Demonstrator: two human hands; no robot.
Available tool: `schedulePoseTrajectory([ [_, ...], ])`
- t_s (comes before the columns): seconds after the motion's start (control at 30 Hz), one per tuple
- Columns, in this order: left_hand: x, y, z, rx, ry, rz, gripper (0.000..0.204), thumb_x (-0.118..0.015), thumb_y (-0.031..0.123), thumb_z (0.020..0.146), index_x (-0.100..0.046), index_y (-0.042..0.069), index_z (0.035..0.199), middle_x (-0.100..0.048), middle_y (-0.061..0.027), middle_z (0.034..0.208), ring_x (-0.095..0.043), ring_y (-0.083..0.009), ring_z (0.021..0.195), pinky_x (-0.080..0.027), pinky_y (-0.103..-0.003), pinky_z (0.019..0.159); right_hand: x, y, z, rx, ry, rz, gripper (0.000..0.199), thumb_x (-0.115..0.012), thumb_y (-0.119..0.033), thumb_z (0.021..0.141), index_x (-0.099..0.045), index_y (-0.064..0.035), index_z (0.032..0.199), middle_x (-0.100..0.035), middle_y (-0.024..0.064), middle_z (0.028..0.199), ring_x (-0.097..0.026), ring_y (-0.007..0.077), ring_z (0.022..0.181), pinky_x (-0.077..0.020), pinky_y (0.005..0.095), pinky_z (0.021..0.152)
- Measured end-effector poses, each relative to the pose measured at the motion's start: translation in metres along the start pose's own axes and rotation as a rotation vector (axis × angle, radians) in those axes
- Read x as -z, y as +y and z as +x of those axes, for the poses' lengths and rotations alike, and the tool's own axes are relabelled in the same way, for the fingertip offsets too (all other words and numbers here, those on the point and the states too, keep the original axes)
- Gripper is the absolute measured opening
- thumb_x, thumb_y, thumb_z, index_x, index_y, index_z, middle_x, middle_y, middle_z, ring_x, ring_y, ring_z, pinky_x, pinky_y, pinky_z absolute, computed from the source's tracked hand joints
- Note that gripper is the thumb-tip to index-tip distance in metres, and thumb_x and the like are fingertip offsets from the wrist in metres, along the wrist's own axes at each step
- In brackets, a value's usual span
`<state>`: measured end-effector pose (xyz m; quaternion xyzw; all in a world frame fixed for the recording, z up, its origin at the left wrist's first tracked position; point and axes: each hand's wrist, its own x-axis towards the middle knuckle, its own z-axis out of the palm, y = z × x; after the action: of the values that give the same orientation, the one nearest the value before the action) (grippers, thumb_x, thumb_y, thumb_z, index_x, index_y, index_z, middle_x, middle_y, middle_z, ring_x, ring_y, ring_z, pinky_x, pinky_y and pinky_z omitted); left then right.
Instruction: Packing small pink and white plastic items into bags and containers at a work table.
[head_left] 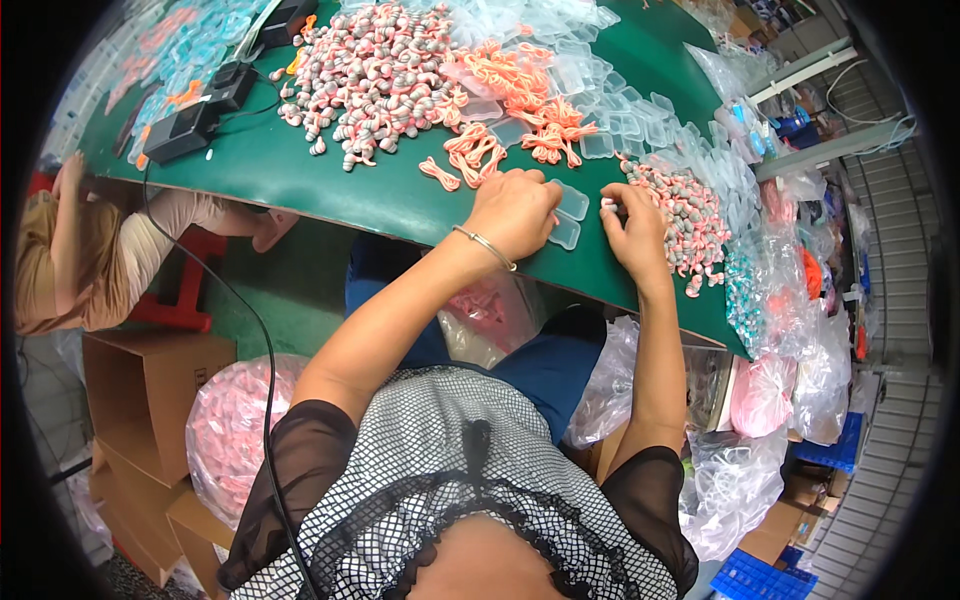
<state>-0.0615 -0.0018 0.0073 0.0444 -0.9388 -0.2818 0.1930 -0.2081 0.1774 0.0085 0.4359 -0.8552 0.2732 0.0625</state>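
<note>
The clear box [571, 203] was apparently being filled, 1 pinkish piece [607, 203] pinched by the right hand [640, 228] (the left hand's [512, 212] grasp could not be told), placement inside seemingly called for.

glossy plastic case [570, 203], smooth tabletop [260, 172] (faintly shiny)

Counting two worker hands [512, 212], one bangle [486, 248], one green bench [300, 192], three black boxes [180, 134], two heaps of pink-grey pieces [375, 70], pieces themselves uncountable lol.
</note>
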Motion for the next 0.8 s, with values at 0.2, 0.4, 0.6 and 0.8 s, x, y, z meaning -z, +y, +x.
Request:
schedulePoseTrajectory([
  [0.2, 0.011, 0.005, -0.011, 0.014, 0.012, 0.031, 0.023, -0.073, 0.024, 0.077, -0.069, 0.008, 0.092, -0.065, -0.01, 0.09, -0.064, -0.0306, 0.092, -0.047, -0.045, 0.082, 0.001, -0.005, 0.003, 0.026, 0.025, 0.047, 0.027, -0.072, -0.007, 0.08, -0.067, -0.0066, 0.107, -0.063, 0.0098, 0.096, -0.063, 0.0268, 0.086, -0.0466, 0.0383, 0.077],
  [0.4, 0.012, -0.001, -0.013, -0.063, -0.048, 0.082, 0.037, -0.078, 0.029, 0.073, -0.067, 0.011, 0.103, -0.062, -0.0074, 0.098, -0.06, -0.0281, 0.096, -0.047, -0.042, 0.084, 0.002, -0.017, 0.004, -0.048, 0.013, 0.206, 0.021, -0.07, 0.0, 0.081, -0.068, -0.0008, 0.102, -0.061, 0.0104, 0.093, -0.063, 0.0198, 0.077, -0.051, 0.031, 0.068],
  [0.6, 0.008, 0.003, -0.011, -0.023, -0.079, 0.12, 0.037, -0.077, 0.026, 0.072, -0.067, 0.011, 0.103, -0.06, -0.0072, 0.096, -0.059, -0.0282, 0.095, -0.046, -0.042, 0.084, -0.002, -0.012, -0.001, -0.066, 0.063, 0.33, 0.017, -0.069, 0.003, 0.083, -0.068, -0.0002, 0.1, -0.061, 0.0083, 0.091, -0.063, 0.0155, 0.076, -0.0515, 0.0281, 0.066],
  [0.8, 0.003, -0.001, -0.015, -0.034, -0.022, 0.075, 0.037, -0.076, 0.025, 0.072, -0.065, 0.011, 0.105, -0.06, -0.0071, 0.096, -0.059, -0.0281, 0.094, -0.046, -0.041, 0.083, 0.005, -0.013, -0.003, -0.132, 0.044, 0.251, 0.017, -0.067, 0.004, 0.084, -0.068, -0.0003, 0.101, -0.062, 0.0091, 0.089, -0.064, 0.0161, 0.075, -0.0518, 0.0287, 0.066],
])
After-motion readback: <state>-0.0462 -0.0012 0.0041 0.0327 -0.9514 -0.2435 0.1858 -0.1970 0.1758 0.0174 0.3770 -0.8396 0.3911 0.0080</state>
